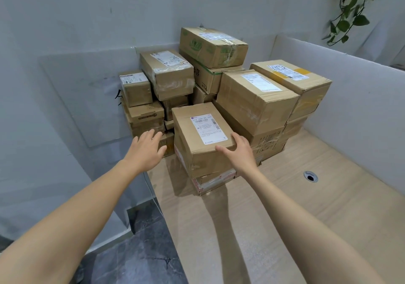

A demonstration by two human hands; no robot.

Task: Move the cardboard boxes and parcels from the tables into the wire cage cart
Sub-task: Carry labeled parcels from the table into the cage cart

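A brown cardboard box (200, 130) with a white shipping label on top sits at the front of a pile of boxes, on a flatter box with red-and-white tape (213, 180). My right hand (237, 150) lies on its near right corner, thumb on the front face and fingers on the top edge. My left hand (145, 150) hovers open just left of the box, fingers spread, not touching it. The wire cage cart is not in view.
Several taped cardboard boxes are stacked behind, against the grey wall and a white partition (350, 99), on a light wooden table (285, 218). A cable grommet (310, 176) sits in the tabletop at right. Dark floor (131, 261) shows to the left of the table. A plant (348, 14) hangs at top right.
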